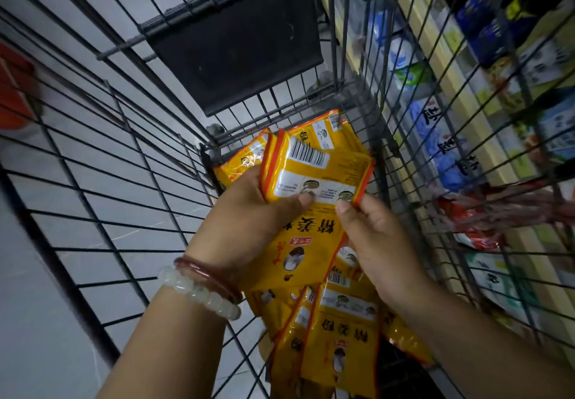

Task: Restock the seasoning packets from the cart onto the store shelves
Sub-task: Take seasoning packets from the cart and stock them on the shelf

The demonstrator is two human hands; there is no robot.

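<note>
Both hands are down inside the wire cart (130,180), which fills most of the frame. The left hand (249,212), at the centre, grips a fanned stack of yellow seasoning packets (317,168), thumb pressed across the top one just below its barcode. The right hand (373,236), just right of centre, pinches the orange lower corner of that same top packet between thumb and forefinger. More yellow packets (336,336) lie loose in the cart's bottom, toward the lower middle of the frame. Two bracelets (202,286), one dark red and one pale beaded, circle the left wrist. Store shelves (466,109) with blue and white bags run along the right edge, behind the cart's mesh.
</note>
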